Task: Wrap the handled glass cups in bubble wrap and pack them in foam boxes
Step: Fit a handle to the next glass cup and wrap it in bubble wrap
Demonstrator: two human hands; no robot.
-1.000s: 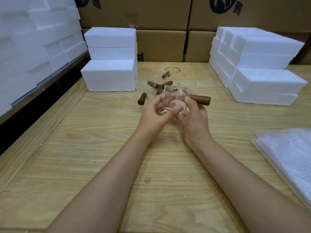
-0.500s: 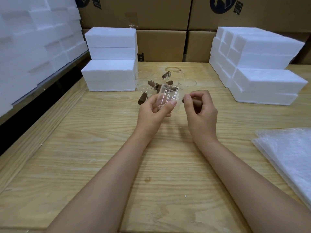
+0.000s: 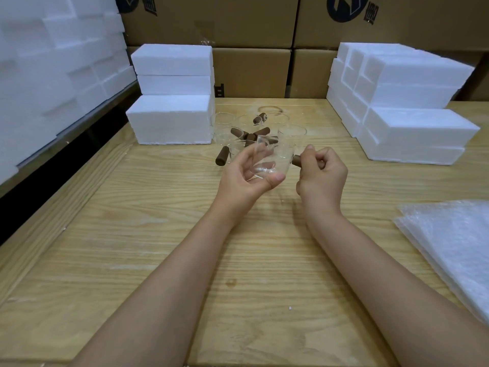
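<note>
Hovering above the grained wooden counter [image 3: 158, 247], a clear, smooth glass cup [image 3: 267, 161] is cradled in the curled left hand [image 3: 244, 180], while its brown cylindrical handle [image 3: 296, 160] is gripped in the right hand [image 3: 321, 176]. Blocky white foam boxes [image 3: 172, 120] are stacked at both far sides; crinkled bubble wrap [image 3: 455, 247] lies at the right edge.

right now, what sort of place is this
Probably a warehouse packing station: stacked white foam boxes, brown cardboard cartons behind the wooden table, a pile of clear bubble wrap sheets, and clear glass cups with brown handles on it.
</note>
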